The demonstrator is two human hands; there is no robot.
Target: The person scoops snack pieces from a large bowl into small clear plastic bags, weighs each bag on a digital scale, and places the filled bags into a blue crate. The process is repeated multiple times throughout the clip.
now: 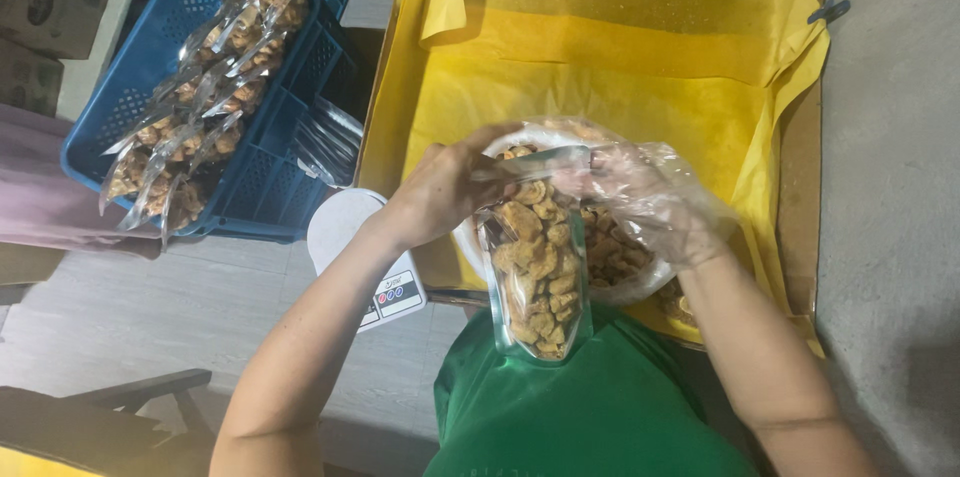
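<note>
The clear pouch (pixel 537 272) of fried snacks hangs at the frame's centre, its top pinched by the bare left hand (pixel 440 192) at nine o'clock and the plastic-gloved right hand (pixel 625 187) at three, apparently mid-filling over the white bowl (pixel 620 282), calling next for steady grip.

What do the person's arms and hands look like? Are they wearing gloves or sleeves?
The right hand wears a thin, clear, crinkly plastic glove, loose and baggy around the wrist. The left hand is bare, with no glove. Both forearms are bare, with no sleeves showing, and no watch or bracelet is visible.
</note>
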